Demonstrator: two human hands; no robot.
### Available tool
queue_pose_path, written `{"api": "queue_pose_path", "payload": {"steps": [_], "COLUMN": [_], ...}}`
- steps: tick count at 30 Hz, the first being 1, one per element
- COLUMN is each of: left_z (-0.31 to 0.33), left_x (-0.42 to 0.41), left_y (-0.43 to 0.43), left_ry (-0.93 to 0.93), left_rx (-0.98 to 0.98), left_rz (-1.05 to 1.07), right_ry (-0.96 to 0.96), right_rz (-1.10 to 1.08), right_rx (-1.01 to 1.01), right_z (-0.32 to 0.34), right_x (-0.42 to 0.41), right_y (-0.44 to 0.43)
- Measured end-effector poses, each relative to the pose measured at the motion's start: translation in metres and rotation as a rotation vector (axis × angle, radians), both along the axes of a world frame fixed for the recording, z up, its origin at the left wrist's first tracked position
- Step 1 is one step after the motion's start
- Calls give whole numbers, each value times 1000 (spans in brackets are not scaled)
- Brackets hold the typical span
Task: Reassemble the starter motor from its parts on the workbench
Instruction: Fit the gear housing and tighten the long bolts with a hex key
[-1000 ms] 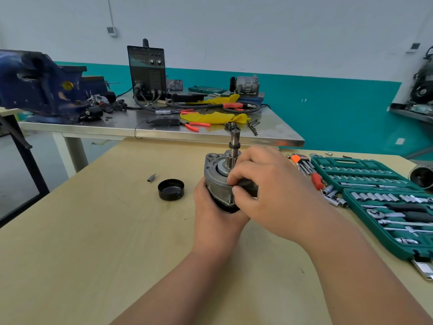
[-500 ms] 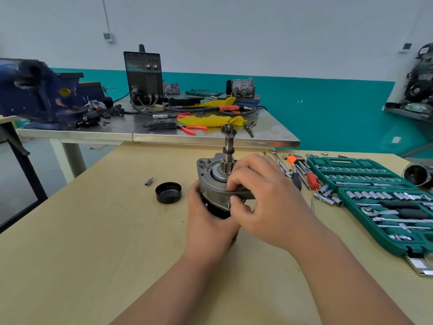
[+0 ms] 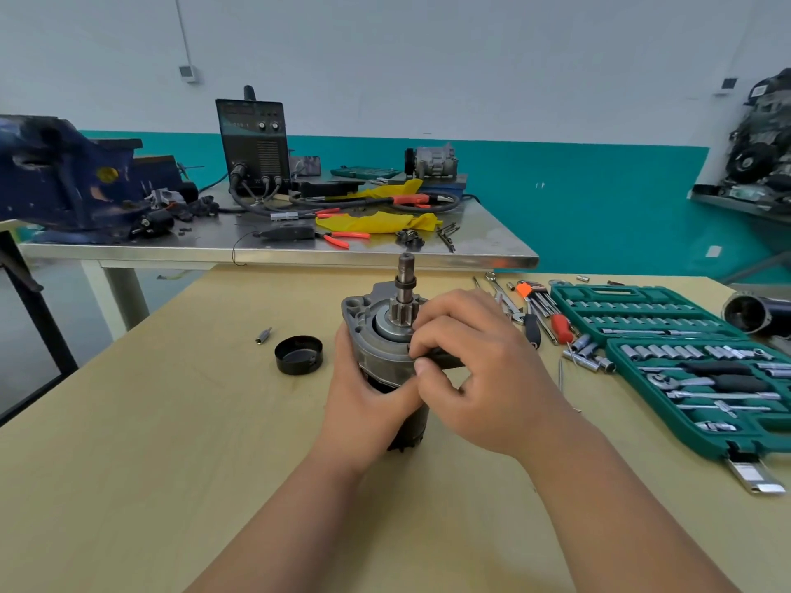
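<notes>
The starter motor stands upright on the wooden workbench, grey housing on top, its pinion shaft pointing up. My left hand grips the motor's dark body from the near left side. My right hand curls over the housing's right edge, fingertips pinching a dark part that sticks out there. A black round cap lies open side up left of the motor, with a small bit beside it. A dark cylindrical motor casing lies at the far right.
An open green socket set fills the bench's right side, with hex keys, a wrench and loose sockets between it and the motor. Behind stands a steel table with a blue vise, a welder box, pliers and yellow cloth.
The view shifted slightly. My right hand's fingers slid lower on the housing edge, uncovering the pinion gear. My left hand keeps its grip on the body.
</notes>
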State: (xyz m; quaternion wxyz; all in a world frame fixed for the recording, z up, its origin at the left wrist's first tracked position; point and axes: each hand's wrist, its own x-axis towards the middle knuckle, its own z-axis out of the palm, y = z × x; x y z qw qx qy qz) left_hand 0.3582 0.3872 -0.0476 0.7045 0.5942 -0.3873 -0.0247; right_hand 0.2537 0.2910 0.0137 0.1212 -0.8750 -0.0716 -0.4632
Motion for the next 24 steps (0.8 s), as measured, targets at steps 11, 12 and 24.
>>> {"api": "queue_pose_path", "payload": {"steps": [11, 12, 24], "left_z": [-1, -2, -1], "left_x": [3, 3, 4], "left_y": [4, 4, 5], "left_ry": [-29, -34, -75], "left_rx": [23, 21, -14], "left_rz": [23, 16, -23], "right_ry": [414, 552, 532], "right_rz": [-848, -823, -610], "right_rx": [697, 612, 592], "right_z": [-56, -59, -30], "right_x": [6, 9, 13], "right_y": [-143, -147, -105]}}
